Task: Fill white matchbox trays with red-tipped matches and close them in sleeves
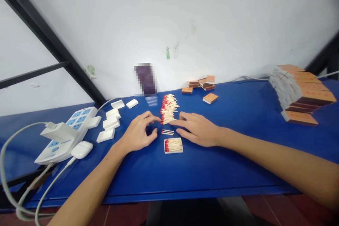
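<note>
A long pile of red-tipped matches [168, 108] lies on the blue table, heads to the left. My left hand [140, 131] has its index fingertip at the red heads of the pile's near end, thumb apart. From the other side my right hand [197, 128] reaches the stick ends with its index finger, its thumb spread lower down. Between the two hands lie several separate matches [167, 132] in a small row. Just nearer to me is a white matchbox tray [174, 152] partly filled with matches. Neither hand grips anything that I can see.
Several white empty trays [111, 123] lie at the left, beside a power strip [82, 127] with a charger and a white earphone case [82, 149]. Orange matchboxes [210, 98] sit near the wall. A large stack of matchboxes [304, 91] stands at the right. A blurred dark phone-like object [146, 79] leans on the wall.
</note>
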